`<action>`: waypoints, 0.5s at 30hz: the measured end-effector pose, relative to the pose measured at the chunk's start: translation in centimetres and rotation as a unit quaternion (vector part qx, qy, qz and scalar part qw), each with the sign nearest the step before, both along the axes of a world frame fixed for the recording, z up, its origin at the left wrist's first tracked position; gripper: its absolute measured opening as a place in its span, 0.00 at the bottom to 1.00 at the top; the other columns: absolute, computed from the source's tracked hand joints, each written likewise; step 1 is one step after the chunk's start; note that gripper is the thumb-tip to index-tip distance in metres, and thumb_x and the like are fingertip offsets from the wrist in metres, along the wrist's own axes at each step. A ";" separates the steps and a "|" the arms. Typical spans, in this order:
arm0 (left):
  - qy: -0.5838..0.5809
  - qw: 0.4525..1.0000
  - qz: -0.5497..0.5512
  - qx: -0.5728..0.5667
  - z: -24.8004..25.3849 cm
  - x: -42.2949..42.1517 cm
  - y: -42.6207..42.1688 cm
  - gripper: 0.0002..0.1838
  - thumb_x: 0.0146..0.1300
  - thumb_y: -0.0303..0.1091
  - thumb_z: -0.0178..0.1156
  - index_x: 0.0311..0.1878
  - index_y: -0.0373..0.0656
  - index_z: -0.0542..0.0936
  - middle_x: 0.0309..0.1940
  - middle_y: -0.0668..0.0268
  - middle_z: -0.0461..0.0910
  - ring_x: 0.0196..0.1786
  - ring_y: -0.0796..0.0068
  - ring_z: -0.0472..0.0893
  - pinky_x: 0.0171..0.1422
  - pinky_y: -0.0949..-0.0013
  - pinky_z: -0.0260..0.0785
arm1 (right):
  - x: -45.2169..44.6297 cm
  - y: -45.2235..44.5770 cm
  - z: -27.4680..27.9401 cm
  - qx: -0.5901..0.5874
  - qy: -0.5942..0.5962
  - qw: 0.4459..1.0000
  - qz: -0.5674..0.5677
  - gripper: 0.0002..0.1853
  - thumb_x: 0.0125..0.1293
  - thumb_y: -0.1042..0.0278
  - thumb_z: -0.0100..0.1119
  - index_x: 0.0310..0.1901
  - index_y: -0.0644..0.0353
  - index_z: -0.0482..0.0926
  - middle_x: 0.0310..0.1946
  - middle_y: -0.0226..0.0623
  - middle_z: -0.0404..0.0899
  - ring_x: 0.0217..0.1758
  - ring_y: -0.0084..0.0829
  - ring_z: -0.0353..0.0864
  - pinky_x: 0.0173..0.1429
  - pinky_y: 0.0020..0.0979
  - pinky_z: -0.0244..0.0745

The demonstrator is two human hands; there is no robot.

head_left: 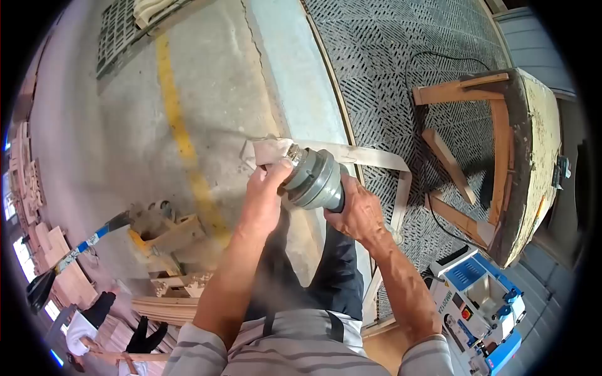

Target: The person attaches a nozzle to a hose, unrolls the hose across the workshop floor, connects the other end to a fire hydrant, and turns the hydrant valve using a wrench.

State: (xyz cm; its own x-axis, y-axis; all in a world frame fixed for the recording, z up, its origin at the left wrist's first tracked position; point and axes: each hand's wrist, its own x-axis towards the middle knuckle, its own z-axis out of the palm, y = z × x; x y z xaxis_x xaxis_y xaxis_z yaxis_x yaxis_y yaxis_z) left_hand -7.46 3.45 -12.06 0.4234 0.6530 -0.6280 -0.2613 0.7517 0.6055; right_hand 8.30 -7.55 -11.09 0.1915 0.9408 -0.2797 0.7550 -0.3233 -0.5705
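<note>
A grey-green cylindrical device with a wide ringed collar is held in front of my body, tilted. My left hand grips its upper left end, thumb beside a brass-coloured rough part. Fingers of my right hand wrap round the dark lower right end. Against the upper left end lies a cream flat band, a hose or strap, which runs behind the device to the right and then bends down. How the band joins the device is hidden by my left hand.
Black perforated matting covers the floor at right. A wooden frame stands on it near a loose wood block and a black cable. A blue-and-white machine is at lower right. Co-workers and stacked wood are at lower left.
</note>
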 end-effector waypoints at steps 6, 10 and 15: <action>0.027 0.984 0.108 -0.142 -5.8 0.5 -1.5 0.17 0.61 0.42 0.59 0.47 0.41 0.76 0.38 0.67 0.78 0.41 0.75 0.77 0.49 0.69 0.69 | -1.3 0.0 -4.2 -0.104 -0.031 0.994 0.026 0.27 0.48 0.65 0.64 0.49 0.65 0.66 0.38 0.50 0.76 0.38 0.49 0.81 0.41 0.42 0.78; 0.123 0.966 0.110 -0.197 -11.6 0.7 -2.5 0.21 0.61 0.50 0.62 0.48 0.43 0.76 0.40 0.68 0.79 0.43 0.75 0.78 0.50 0.69 0.71 | -2.0 -0.5 -9.8 -0.148 -0.047 0.987 0.045 0.26 0.50 0.65 0.63 0.48 0.65 0.66 0.37 0.50 0.77 0.37 0.48 0.82 0.40 0.41 0.79; 0.097 0.947 0.217 -0.215 -25.5 0.8 -6.1 0.24 0.60 0.47 0.64 0.50 0.38 0.76 0.42 0.67 0.77 0.43 0.75 0.77 0.48 0.71 0.71 | -1.9 -1.9 -22.8 -0.184 -0.047 0.979 0.076 0.28 0.49 0.65 0.65 0.50 0.65 0.66 0.37 0.50 0.77 0.38 0.48 0.81 0.41 0.42 0.79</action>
